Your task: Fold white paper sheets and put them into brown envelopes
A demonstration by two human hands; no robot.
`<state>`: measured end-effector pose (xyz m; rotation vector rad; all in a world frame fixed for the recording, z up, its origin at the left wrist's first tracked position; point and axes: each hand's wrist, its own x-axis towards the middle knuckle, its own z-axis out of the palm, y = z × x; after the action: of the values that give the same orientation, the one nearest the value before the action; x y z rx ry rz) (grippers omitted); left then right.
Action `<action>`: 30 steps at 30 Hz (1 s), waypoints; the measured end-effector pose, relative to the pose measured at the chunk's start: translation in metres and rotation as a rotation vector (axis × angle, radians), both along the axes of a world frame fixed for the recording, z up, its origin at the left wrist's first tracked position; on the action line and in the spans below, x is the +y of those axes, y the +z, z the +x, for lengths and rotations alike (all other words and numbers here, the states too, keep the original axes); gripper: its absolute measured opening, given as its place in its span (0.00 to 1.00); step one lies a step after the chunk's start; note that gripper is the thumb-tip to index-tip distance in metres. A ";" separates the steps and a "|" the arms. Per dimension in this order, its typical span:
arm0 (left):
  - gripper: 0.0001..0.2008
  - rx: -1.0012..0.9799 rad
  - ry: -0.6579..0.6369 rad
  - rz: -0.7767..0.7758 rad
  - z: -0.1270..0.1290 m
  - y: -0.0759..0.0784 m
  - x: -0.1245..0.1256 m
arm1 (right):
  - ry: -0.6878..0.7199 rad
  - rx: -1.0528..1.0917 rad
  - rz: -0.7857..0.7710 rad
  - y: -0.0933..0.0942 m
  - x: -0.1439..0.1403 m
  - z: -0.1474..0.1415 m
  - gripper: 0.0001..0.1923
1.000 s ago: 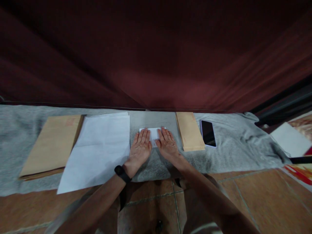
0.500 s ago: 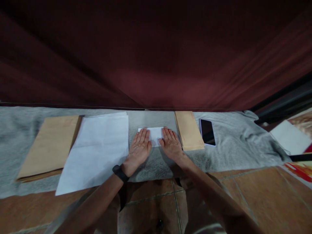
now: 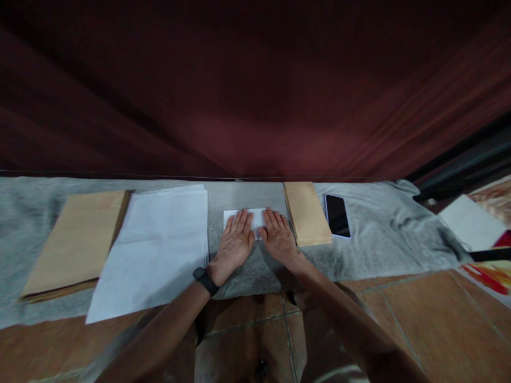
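Observation:
A small folded white sheet of paper [image 3: 258,218] lies flat on the grey cloth in the middle. My left hand [image 3: 236,239] rests palm down on its left part, fingers stretched forward. On the right part lies my right hand [image 3: 279,236], also flat with its fingers out. The two thumbs point toward each other, with a narrow strip of paper showing between the hands. Much of the paper is hidden under them. Just right of my right hand is a stack of small brown envelopes [image 3: 307,213].
Large white sheets [image 3: 155,239] lie left of my hands, beside a stack of large brown envelopes [image 3: 80,239]. A phone [image 3: 337,215] sits right of the small envelopes. A dark red curtain [image 3: 255,106] hangs behind the grey cloth [image 3: 383,229]. Tiled floor [image 3: 439,314] shows in front.
My left hand has slid right across the paper, toward my right hand, uncovering the paper's left corner. My right hand has stayed nearly in place.

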<state>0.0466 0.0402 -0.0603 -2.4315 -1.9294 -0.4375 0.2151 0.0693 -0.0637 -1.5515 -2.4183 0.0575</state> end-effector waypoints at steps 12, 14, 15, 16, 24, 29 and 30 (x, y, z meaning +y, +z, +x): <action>0.31 0.006 0.088 -0.043 -0.010 -0.006 0.002 | -0.024 -0.030 -0.053 0.005 0.001 0.004 0.29; 0.31 0.006 0.089 -0.050 -0.010 -0.005 0.003 | -0.037 -0.018 -0.058 0.004 0.001 0.004 0.29; 0.31 0.005 0.089 -0.051 -0.010 -0.005 0.004 | -0.045 -0.009 -0.060 0.004 0.001 0.004 0.28; 0.31 0.003 0.089 -0.053 -0.010 -0.005 0.004 | -0.053 0.001 -0.063 0.003 0.001 0.005 0.28; 0.31 0.007 0.083 0.018 -0.013 -0.010 0.003 | -0.092 0.150 -0.071 0.008 0.005 0.001 0.30; 0.30 0.080 0.069 0.032 -0.015 -0.006 0.003 | 0.062 0.288 -0.090 0.010 0.007 -0.026 0.27; 0.30 0.098 0.064 0.029 -0.015 -0.005 0.004 | 0.094 0.295 -0.105 0.009 0.005 -0.031 0.27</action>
<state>0.0313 0.0437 -0.0649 -2.3200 -1.9406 -0.3360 0.1836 0.0744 -0.0544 -1.3594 -2.2818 0.4082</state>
